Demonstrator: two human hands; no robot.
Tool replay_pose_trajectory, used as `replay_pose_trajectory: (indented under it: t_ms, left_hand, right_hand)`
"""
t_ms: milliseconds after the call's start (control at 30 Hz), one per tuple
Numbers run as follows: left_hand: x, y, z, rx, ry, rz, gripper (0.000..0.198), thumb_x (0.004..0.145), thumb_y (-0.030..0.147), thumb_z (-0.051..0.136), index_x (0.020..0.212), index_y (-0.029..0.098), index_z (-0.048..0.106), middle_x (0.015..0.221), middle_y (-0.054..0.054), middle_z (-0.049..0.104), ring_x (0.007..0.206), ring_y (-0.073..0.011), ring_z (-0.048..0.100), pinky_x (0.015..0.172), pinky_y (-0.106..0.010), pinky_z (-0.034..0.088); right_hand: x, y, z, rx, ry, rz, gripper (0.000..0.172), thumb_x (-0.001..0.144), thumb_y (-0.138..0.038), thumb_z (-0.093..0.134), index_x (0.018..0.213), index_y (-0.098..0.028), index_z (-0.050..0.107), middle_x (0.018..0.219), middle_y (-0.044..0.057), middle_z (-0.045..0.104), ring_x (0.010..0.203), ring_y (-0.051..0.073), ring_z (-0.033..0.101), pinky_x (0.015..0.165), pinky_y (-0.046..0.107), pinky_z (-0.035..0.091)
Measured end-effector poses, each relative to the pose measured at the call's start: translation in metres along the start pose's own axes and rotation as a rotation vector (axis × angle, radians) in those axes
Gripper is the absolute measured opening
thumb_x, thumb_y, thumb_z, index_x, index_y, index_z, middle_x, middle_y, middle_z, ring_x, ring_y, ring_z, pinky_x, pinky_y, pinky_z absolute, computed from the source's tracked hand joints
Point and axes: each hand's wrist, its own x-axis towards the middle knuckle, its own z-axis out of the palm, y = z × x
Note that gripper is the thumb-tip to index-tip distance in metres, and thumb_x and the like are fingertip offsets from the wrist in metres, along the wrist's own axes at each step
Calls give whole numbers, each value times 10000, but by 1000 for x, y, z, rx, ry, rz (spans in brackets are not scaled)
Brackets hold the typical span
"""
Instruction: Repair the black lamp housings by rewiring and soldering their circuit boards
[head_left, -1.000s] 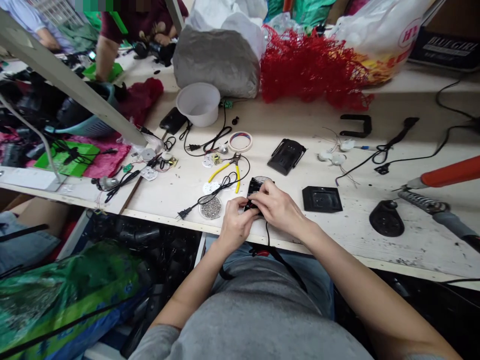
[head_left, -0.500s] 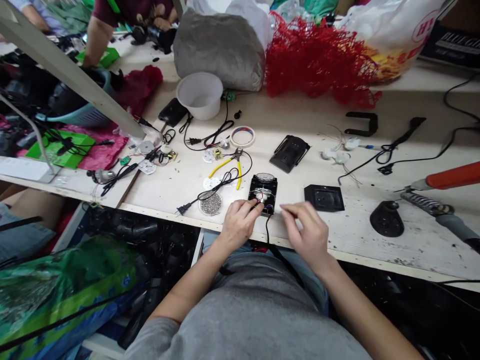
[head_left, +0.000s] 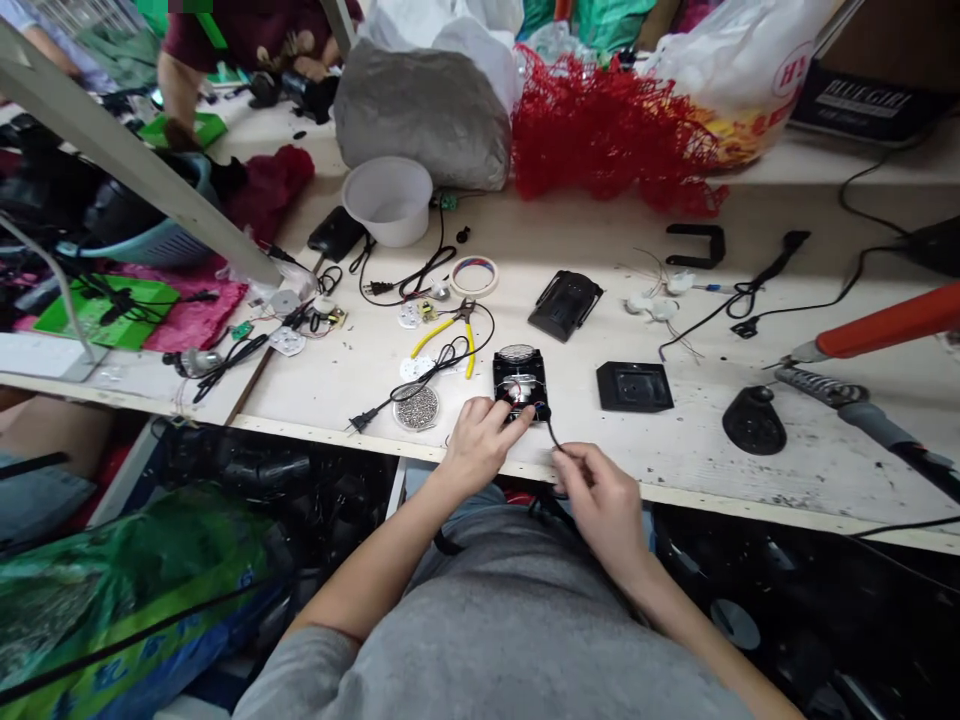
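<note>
A small black device housing [head_left: 519, 377] lies opened near the table's front edge, with a round lens at its far end and thin wires inside. My left hand [head_left: 480, 437] presses on its near end, fingers over the wires and gripping the casing. From that end runs a black power cable [head_left: 553, 432], pinched between the thumb and fingers of my right hand [head_left: 602, 492] just off the table edge. To the right sits a black rectangular cover [head_left: 635, 387]. Behind the housing lies another black casing part [head_left: 566, 304].
Yellow-handled pliers [head_left: 469, 335], a dish of small screws [head_left: 416, 407] and a tape roll [head_left: 474, 277] lie left. A white bowl [head_left: 388, 203] stands behind. At right are a red-handled soldering iron [head_left: 885, 325], its coil holder [head_left: 817, 385] and a black base [head_left: 754, 420].
My right hand has moved down and taken hold of the cable, drawing it rightward. My left fingers have shifted onto the housing's near end. The view has shifted slightly.
</note>
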Motion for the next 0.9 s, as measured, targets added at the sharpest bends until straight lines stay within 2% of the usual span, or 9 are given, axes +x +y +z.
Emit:
replay_pose_trajectory:
  t_ms: [67,167,233,367,467,567,667,767,900]
  left_hand:
    - [1,0,1,-1,5,13,349,1002,152,430,1294,212,612,1032,-97,620,858,-213,486,763,-344,420]
    - [3,2,1,-5,10,26,337,1003,139,416,1263,186,625,1035,-99,626,866,-212,495,762,-343,435]
    - [4,3,1,-12,4,17,332,1002,135,417,1257,180,624,1008,-97,627,856,-212,497,746,-341,438]
    - [8,9,0,-35,-7,-19,319,1005,147,422,1254,165,622,981,-97,622,847,-213,497,732,-344,443]
    - [10,14,0,-42,10,-31,305,1003,151,425,1225,138,633,968,-101,623,855,-220,495,735,-353,449]
    - [10,16,1,-52,4,-65,329,990,131,416,1240,144,630,1009,-111,626,862,-225,496,740,-368,456]
    - [8,16,2,-57,6,-95,352,987,122,400,1256,157,625,1014,-111,623,840,-224,487,732,-375,454]
    - [8,15,2,-75,19,-78,329,992,127,413,1246,139,621,980,-106,614,827,-224,475,718,-366,442]
    - [10,12,1,-113,5,-55,319,1005,145,403,1238,124,621,937,-102,598,845,-227,480,740,-365,439]
  right_hand:
    - [9,3,-12,-43,59,30,200,983,-358,527,969,-199,647,614,-25,640,510,145,606,569,260,475]
    - [31,10,-19,-185,70,-72,235,976,-336,486,949,-192,670,670,20,682,572,164,635,595,267,464]
    - [47,12,-18,-266,-29,-112,253,954,-283,455,861,-198,675,646,33,687,561,174,631,569,269,435]
    - [71,7,-12,-454,-289,-30,209,865,-211,489,762,-197,671,538,32,647,491,190,602,511,274,368]
    - [76,0,-8,-569,-377,-8,185,832,-180,513,731,-189,668,529,51,647,464,188,580,493,277,339]
    - [71,-1,-6,-557,-350,-29,191,849,-176,507,738,-192,661,532,40,636,461,181,564,492,278,346]
    - [60,1,-5,-448,-244,-110,223,907,-188,480,771,-195,656,641,37,659,543,171,593,528,271,397]
    - [48,0,-4,-434,-124,-231,267,958,-199,455,807,-182,674,768,59,650,610,157,588,551,269,431]
    - [41,-3,2,-396,-56,-317,278,981,-170,454,869,-157,708,748,51,600,598,142,556,561,257,472]
